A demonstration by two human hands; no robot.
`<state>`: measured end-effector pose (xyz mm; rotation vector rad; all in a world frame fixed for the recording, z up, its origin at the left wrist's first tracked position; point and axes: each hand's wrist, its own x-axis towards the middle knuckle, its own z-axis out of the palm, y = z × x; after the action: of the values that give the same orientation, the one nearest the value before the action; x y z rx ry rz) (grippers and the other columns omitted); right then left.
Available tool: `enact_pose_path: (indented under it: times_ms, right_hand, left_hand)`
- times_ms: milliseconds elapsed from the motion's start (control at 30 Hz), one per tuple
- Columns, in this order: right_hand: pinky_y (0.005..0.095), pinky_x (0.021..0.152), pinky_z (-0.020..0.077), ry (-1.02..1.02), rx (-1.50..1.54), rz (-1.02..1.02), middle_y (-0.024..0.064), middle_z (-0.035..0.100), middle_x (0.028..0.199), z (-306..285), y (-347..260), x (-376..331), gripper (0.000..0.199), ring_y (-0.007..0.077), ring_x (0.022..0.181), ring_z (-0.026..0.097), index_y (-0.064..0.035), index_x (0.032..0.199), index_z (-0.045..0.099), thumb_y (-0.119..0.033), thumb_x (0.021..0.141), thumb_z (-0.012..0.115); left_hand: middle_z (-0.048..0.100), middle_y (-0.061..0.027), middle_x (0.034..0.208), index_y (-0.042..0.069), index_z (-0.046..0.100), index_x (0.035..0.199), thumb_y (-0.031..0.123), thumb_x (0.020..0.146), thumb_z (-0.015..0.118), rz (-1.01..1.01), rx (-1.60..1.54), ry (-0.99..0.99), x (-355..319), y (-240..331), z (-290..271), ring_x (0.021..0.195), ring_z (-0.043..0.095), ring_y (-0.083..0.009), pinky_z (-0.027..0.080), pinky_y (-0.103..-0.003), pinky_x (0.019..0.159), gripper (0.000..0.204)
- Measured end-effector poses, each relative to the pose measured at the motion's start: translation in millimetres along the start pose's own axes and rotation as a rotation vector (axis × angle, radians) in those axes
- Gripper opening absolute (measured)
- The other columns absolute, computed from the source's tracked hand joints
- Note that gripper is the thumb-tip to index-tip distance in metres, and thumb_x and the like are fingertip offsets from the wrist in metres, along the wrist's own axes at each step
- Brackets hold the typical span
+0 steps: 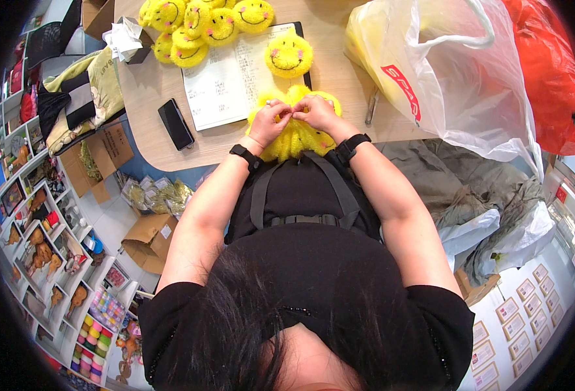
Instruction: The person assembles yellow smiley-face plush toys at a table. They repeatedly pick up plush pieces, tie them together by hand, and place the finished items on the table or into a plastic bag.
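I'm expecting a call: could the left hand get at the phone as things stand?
Probably yes: only the flat notebook and tabletop lie between, nothing covers the phone, though the left hand is busy at the yellow plush.

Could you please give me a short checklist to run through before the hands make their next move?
1. Hands together over the yellow fuzzy material: ok, left hand and right hand meet at the fingertips.
2. Something pinched between the fingertips: cannot tell, too small.
3. Phone apart from the hands: ok, on the table's left side.
4. Notebook uncovered: not ok, a smiley ball rests on it.
5. Slim tool apart from the right hand: ok.
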<state>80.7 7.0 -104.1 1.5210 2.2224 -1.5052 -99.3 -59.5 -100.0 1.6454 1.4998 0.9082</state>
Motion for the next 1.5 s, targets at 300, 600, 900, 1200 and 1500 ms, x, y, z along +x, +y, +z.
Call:
enact_pose_path:
  times_ms: [300,600,900,1200,1500]
  right_hand:
    - [0.0409,0.083,0.0425,0.001,0.071,0.035,0.0047,0.073,0.089,-3,-2,0,0.023,0.0230,0.088,0.067,-0.0146,0.089,0.073,-0.034,0.078,0.067]
    - [0.0293,0.070,0.0504,-0.006,0.209,-0.123,0.0044,0.071,0.085,-1,15,3,0.017,0.0135,0.074,0.064,-0.0072,0.092,0.071,-0.022,0.083,0.070]
    - [0.0418,0.083,0.0438,0.000,-0.042,-0.158,0.0036,0.068,0.091,-20,-6,-9,0.012,0.0243,0.093,0.062,-0.0113,0.087,0.071,-0.022,0.081,0.071]
    - [0.0429,0.089,0.0402,0.060,-0.196,-0.215,-0.0003,0.065,0.103,-29,-13,-29,0.010,0.0237,0.105,0.058,-0.0134,0.087,0.072,-0.022,0.081,0.069]
    - [0.0440,0.091,0.0473,0.901,0.100,0.411,0.0171,0.063,0.106,-21,99,-40,0.032,0.0337,0.100,0.061,-0.0011,0.103,0.064,-0.023,0.082,0.074]
  left_hand:
    - [0.066,-0.0110,0.079,0.003,0.067,0.084,0.004,0.080,0.069,-0.050,-0.019,-0.034,2,3,-2,0.073,0.062,-0.0273,0.048,-0.032,0.076,0.005]
    - [0.066,-0.0114,0.079,0.002,0.066,0.084,0.006,0.081,0.069,-0.041,-0.022,-0.026,1,1,0,0.073,0.062,-0.0281,0.049,-0.033,0.073,0.006]
    - [0.066,-0.0113,0.077,0.003,0.066,0.082,0.007,0.080,0.070,-0.142,-0.039,-0.068,-2,6,-8,0.072,0.062,-0.0272,0.049,-0.035,0.070,0.006]
    - [0.067,-0.0080,0.078,0.006,0.065,0.078,0.011,0.078,0.071,-0.066,0.096,-0.101,-13,12,-18,0.078,0.064,-0.0277,0.048,-0.037,0.074,0.008]
    - [0.064,-0.0080,0.078,0.004,0.064,0.080,0.012,0.081,0.069,-0.163,0.022,-0.160,-8,14,-14,0.076,0.059,-0.0242,0.047,-0.034,0.073,0.009]
